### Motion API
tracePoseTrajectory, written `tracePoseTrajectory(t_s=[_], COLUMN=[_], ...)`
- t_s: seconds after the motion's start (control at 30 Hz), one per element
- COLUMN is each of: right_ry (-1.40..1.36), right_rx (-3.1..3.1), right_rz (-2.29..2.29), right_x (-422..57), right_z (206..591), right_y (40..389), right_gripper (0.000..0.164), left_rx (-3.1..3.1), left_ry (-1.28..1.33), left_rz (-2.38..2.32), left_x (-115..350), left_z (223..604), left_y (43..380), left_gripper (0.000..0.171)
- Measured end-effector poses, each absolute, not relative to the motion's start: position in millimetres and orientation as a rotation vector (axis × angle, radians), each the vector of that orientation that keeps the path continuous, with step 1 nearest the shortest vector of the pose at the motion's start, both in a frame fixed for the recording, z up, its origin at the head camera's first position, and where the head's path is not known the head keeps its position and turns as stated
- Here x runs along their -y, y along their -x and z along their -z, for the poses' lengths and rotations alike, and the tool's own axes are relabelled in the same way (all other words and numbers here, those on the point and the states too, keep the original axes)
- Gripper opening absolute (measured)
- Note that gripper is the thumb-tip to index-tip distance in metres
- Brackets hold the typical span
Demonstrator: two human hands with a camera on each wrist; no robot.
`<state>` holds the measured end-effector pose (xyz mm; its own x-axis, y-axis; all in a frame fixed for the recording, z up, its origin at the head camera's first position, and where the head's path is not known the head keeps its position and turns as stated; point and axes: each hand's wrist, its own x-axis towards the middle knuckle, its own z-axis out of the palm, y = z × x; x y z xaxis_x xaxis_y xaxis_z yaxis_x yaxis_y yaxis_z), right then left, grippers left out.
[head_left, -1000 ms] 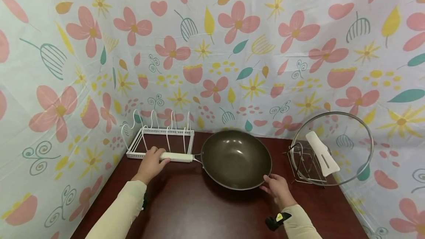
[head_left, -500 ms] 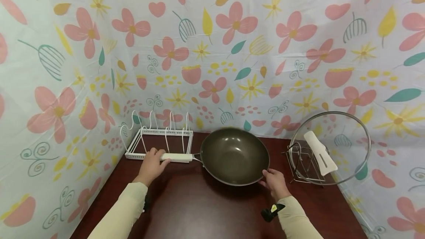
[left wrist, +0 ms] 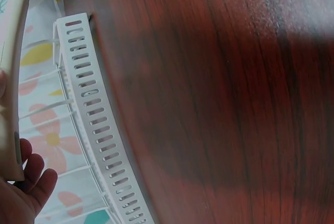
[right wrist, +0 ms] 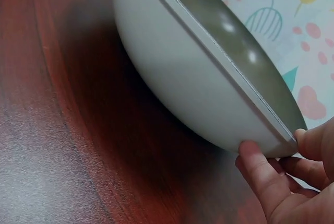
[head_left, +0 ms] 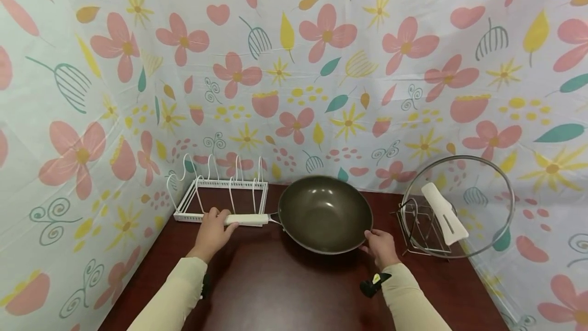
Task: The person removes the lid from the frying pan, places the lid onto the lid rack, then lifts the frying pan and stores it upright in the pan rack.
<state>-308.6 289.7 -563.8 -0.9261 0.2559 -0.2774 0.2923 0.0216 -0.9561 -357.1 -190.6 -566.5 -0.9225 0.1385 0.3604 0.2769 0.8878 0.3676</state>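
Observation:
A wok (head_left: 325,213) with a dark inside, a pale outside and a cream handle (head_left: 248,219) is near the back of the table. My left hand (head_left: 212,233) grips the handle's end, with the thumb on the near side. In the left wrist view, curled fingers (left wrist: 39,174) show by the handle's end. My right hand (head_left: 381,248) pinches the wok's near right rim. In the right wrist view, its thumb is at the rim and its fingers (right wrist: 255,164) are under the pale outer wall. A shadow lies under the wok; its base is hidden.
A white wire rack (head_left: 220,184) with upright loops stands at the back left, just behind the handle. At the right, a glass lid (head_left: 487,208) with a cream slotted handle leans in a metal wire stand (head_left: 424,229). Patterned sheeting (head_left: 294,65) borders the dark red table (head_left: 275,290).
The wok's near rim has risen slightly in the head view, with my right hand moving up along with it. My left hand stays on the handle.

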Motion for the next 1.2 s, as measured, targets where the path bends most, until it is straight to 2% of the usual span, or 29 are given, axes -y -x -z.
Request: tracePoseTrajectory(t_s=[0.73, 1.2], right_ry=[-0.667, -0.651], right_rx=[-2.302, -2.334], right_rz=[2.036, 2.025], right_x=[-297.5, -300.7], right_z=[562.0, 564.9], right_y=[341.1, 348.8], right_gripper=[0.051, 0.05], left_rx=[2.733, 2.72], left_ry=[0.216, 0.227], left_rz=[0.578, 0.542], left_x=[177.2, 172.4], left_z=[566.0, 568.3], left_y=[350.9, 350.9], left_gripper=[0.044, 0.047])
